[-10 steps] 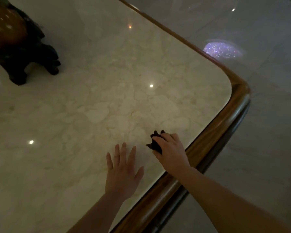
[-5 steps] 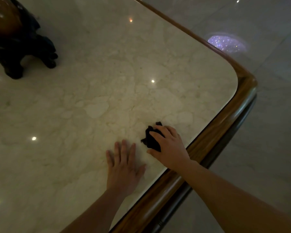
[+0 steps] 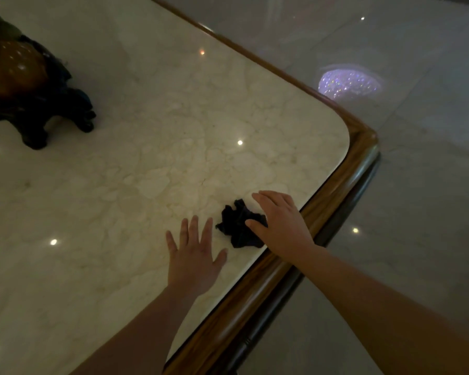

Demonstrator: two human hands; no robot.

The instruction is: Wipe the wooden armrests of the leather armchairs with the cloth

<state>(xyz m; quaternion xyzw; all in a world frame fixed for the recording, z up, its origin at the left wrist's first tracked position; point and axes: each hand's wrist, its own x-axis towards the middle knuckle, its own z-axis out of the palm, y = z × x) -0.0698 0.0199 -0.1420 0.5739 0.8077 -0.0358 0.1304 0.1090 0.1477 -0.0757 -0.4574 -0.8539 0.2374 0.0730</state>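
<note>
The left hand (image 3: 194, 257) lies flat on the marble table (image 3: 146, 158) with fingers spread. The right hand (image 3: 282, 224) has loose, open fingers, gripping nothing; the dark crumpled cloth (image 3: 238, 226) lies partly under them, touching its thumb.

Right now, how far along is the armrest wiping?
Nothing looks done: no armchair or armrest is in view. In hand: the right hand, fingers spread, rests on the crumpled dark cloth on the marble tabletop, near its wooden edge; the left hand lies flat beside it. Left: gripping the cloth and wiping every armrest.
</note>
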